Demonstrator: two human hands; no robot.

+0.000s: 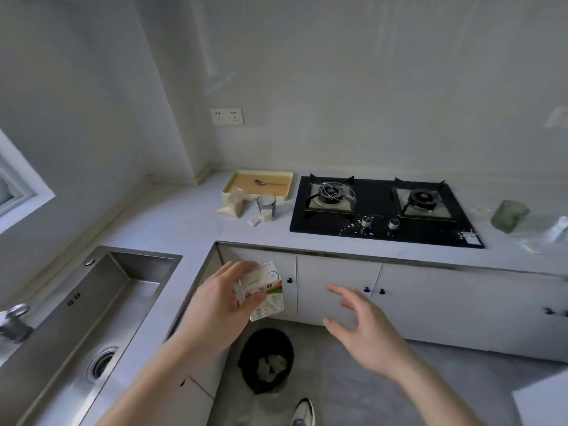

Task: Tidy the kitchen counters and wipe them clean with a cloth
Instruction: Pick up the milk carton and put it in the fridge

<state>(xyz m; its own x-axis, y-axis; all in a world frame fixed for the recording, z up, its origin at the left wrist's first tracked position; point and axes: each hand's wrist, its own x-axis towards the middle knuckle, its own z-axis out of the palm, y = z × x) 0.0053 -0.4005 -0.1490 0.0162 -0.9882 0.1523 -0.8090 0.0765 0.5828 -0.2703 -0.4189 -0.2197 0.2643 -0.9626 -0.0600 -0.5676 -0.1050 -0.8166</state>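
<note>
Head view. Left hand (226,298) gripping a small carton (266,292), thumb and fingers curled round its near edge, held in the air above and slightly toward the cupboards from the black bin (266,359) on the floor. Carton tilted, long axis running from upper left down to lower right, lower corner leaning toward the bin mouth. Bin directly below the carton and a little nearer the viewer, already holding some pale crumpled rubbish. Left forearm reaching in from the lower left, passing beside the sink (92,305) edge, wrist bent so the palm faces right.

Right hand (365,332) holding nothing, fingers spread and loosely bent, palm turned toward the carton, hanging to the right of the bin and well apart from the carton. Left hand clearly the nearer to the bin.

Judged from this: probably a drop of the carton into the bin, needing only a small shift back over the mouth and a release.

Beyond the bin, on the counter (184,222): a tray (233,182) with a spoon (262,182), a paper bag (233,202), a glass (266,204) and scraps beside it, white crumbs on the stove (378,210). Further right of the stove, a greenish blurred object, impossible to identify. No cloth in sight; wiping not yet begun.
</note>
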